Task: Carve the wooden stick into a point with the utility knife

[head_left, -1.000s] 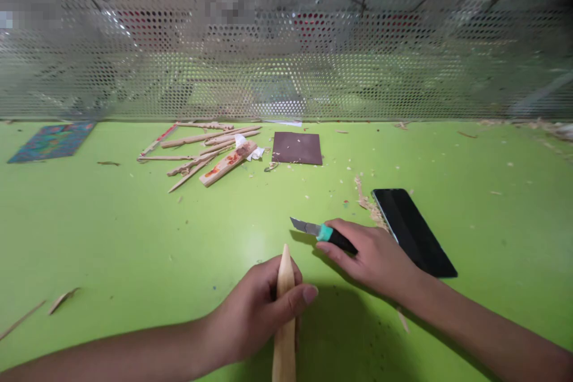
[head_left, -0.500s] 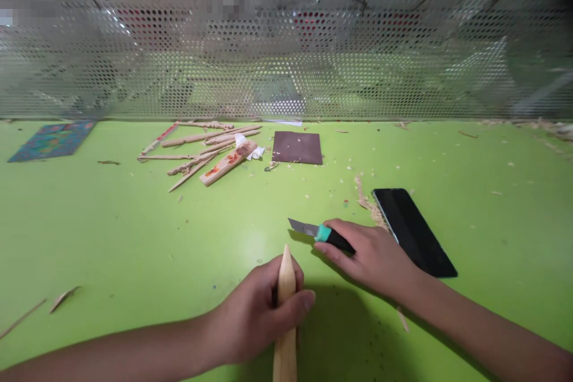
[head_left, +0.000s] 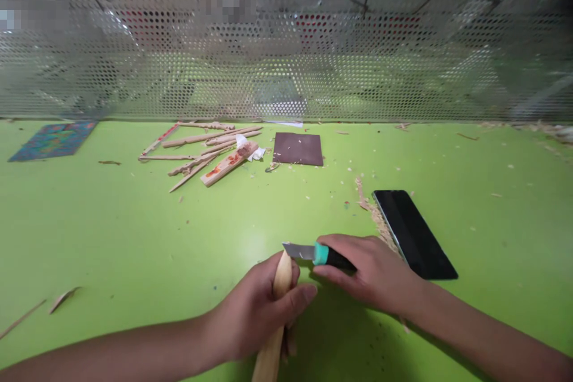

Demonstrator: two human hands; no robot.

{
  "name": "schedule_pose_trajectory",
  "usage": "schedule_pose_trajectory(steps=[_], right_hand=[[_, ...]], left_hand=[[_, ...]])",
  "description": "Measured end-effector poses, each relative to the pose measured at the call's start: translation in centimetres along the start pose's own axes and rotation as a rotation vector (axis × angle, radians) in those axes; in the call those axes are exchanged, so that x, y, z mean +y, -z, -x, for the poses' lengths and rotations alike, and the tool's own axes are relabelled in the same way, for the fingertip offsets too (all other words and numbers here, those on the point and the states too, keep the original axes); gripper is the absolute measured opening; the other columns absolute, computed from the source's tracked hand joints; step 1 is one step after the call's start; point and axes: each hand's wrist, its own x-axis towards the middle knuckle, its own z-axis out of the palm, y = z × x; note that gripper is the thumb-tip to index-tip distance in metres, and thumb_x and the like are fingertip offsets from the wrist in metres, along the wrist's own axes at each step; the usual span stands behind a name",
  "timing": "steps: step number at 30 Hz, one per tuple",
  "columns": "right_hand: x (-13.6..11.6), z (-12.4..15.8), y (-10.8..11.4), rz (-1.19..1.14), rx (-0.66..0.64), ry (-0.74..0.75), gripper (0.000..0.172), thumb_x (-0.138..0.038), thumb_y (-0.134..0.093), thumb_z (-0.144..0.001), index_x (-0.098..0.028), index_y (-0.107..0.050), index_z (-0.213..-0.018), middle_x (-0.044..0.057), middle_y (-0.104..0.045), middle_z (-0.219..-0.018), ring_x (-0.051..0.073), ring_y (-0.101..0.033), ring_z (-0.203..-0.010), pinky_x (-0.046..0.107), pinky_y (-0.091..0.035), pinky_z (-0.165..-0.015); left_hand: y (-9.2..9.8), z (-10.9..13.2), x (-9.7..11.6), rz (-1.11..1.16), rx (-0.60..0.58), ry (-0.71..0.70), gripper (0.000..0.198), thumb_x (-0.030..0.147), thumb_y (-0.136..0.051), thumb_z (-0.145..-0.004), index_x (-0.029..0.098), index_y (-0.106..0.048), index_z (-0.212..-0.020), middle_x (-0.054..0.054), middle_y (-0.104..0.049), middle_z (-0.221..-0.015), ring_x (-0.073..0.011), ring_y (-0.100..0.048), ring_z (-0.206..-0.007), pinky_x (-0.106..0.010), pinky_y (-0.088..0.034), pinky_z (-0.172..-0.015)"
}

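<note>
- A pale wooden stick [head_left: 282,277], tapered to a point at its upper end, is in the person's left hand at the lower middle of the view; its lower end runs out of the bottom edge, tilted slightly to the left.
- The left hand [head_left: 253,307] has its fingers curled around the stick, with the thumb laid across the front, just below the tapered part.
- A knife [head_left: 320,253] with a black and teal handle points left, its blade lying across the very tip of the stick and apparently touching it.
- The right hand [head_left: 371,268] grips the knife, its thumb and forefinger pinching the handle from either side; the other fingers are mostly hidden.
- Just beyond the right wrist, a dark-screened phone [head_left: 414,233] lies at a slant on the bright green surface [head_left: 134,250], with a trail of wood shavings [head_left: 385,231] along its left edge.
- Farther back, near the centre, is a brown square sheet [head_left: 298,149] sprinkled with small chips.
- To the left of that sheet, a loose group of thin carved sticks [head_left: 201,138] lies beside a flat wooden piece [head_left: 229,165] stained red and orange, with a crumpled white tissue [head_left: 257,154] at its far end.
- At the far left rests a multicoloured sheet [head_left: 54,140].
- A perforated metal screen [head_left: 286,42] stands across the back.
</note>
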Motion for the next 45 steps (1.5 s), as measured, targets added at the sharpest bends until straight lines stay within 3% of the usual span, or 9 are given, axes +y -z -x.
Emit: schedule_pose_trajectory(steps=[3, 7, 13, 20, 24, 28, 33, 40, 45], right_hand=[[-0.2, 0.2, -0.1, -0.003, -0.07, 0.092, 0.054, -0.061, -0.04, -0.112, -0.017, -0.072, -0.111, 0.007, -0.081, -0.087, 0.023, -0.075, -0.069, 0.034, -0.051, -0.059], [-0.4, 0.3, 0.0, 0.018, -0.078, 0.153, 0.048, -0.057, -0.044, -0.112, -0.017, -0.07, -0.113, 0.007, -0.08, -0.086, 0.024, -0.075, -0.069, 0.035, -0.051, -0.059], [-0.9, 0.5, -0.2, 0.117, 0.01, 0.178, 0.057, -0.057, -0.034, -0.115, -0.012, -0.07, -0.119, 0.009, -0.081, -0.089, 0.025, -0.078, -0.071, 0.036, -0.054, -0.06], [-0.2, 0.0, -0.4, 0.15, 0.175, 0.062, 0.059, -0.063, -0.037, -0.113, -0.016, -0.071, -0.115, 0.009, -0.084, -0.092, 0.022, -0.079, -0.07, 0.032, -0.057, -0.059], [0.0, -0.3, -0.1, 0.113, 0.161, 0.019, 0.061, -0.064, -0.035, -0.113, -0.017, -0.072, -0.111, 0.01, -0.085, -0.096, 0.023, -0.081, -0.074, 0.033, -0.059, -0.06], [-0.3, -0.1, 0.1, 0.102, 0.094, 0.078, 0.064, -0.067, -0.033, -0.112, -0.016, -0.073, -0.112, 0.009, -0.085, -0.094, 0.024, -0.081, -0.074, 0.034, -0.059, -0.06], [-0.5, 0.2, 0.1, 0.105, 0.009, 0.22, 0.066, -0.06, -0.028, -0.115, -0.012, -0.072, -0.119, 0.011, -0.084, -0.093, 0.027, -0.08, -0.072, 0.04, -0.059, -0.058], [-0.8, 0.8, -0.6, 0.175, 0.065, 0.183, 0.06, -0.054, -0.034, -0.115, -0.008, -0.069, -0.129, 0.011, -0.083, -0.095, 0.029, -0.081, -0.077, 0.043, -0.061, -0.061], [-0.5, 0.5, -0.7, 0.182, 0.192, 0.068, 0.061, -0.059, -0.038, -0.113, -0.009, -0.071, -0.125, 0.011, -0.084, -0.092, 0.024, -0.08, -0.07, 0.036, -0.061, -0.057]], left_hand=[[0.0, -0.1, -0.1, 0.037, -0.025, 0.054, 0.049, 0.065, -0.07, -0.095, 0.02, -0.052, -0.104, 0.009, -0.052, -0.072, -0.0081, -0.056, -0.046, -0.022, -0.055, -0.042], [0.0, 0.0, -0.3, -0.018, -0.022, 0.017, 0.049, 0.067, -0.065, -0.098, 0.019, -0.052, -0.097, 0.007, -0.052, -0.071, -0.0072, -0.055, -0.049, -0.018, -0.053, -0.043], [-0.1, 0.2, -0.1, 0.033, -0.043, 0.064, 0.054, 0.073, -0.061, -0.097, 0.021, -0.05, -0.091, 0.007, -0.052, -0.065, -0.0079, -0.053, -0.043, -0.02, -0.053, -0.039], [-0.5, 0.4, -0.2, -0.006, 0.047, 0.089, 0.052, 0.071, -0.06, -0.099, 0.021, -0.05, -0.09, 0.008, -0.05, -0.063, -0.0074, -0.052, -0.042, -0.018, -0.049, -0.037], [-0.5, 0.2, -0.2, 0.049, 0.04, 0.125, 0.054, 0.073, -0.067, -0.093, 0.022, -0.049, -0.092, 0.01, -0.051, -0.062, -0.0078, -0.053, -0.04, -0.018, -0.049, -0.036], [-0.4, 0.2, -0.1, 0.009, 0.033, 0.134, 0.051, 0.071, -0.066, -0.095, 0.022, -0.051, -0.098, 0.009, -0.054, -0.063, -0.0105, -0.055, -0.042, -0.022, -0.051, -0.038], [-0.5, 0.2, 0.2, -0.162, 0.11, -0.055, 0.041, 0.058, -0.064, -0.1, 0.019, -0.058, -0.09, 0.005, -0.051, -0.067, -0.0109, -0.048, -0.056, -0.022, -0.041, -0.05], [-0.9, -0.1, -0.1, -0.231, 0.153, -0.106, 0.047, 0.059, -0.056, -0.105, 0.019, -0.06, -0.08, 0.003, -0.048, -0.067, -0.0118, -0.042, -0.06, -0.024, -0.035, -0.053], [-1.0, 0.2, -0.2, -0.135, 0.124, -0.012, 0.051, 0.069, -0.052, -0.102, 0.022, -0.052, -0.084, 0.006, -0.047, -0.064, -0.0109, -0.042, -0.05, -0.023, -0.037, -0.045]])
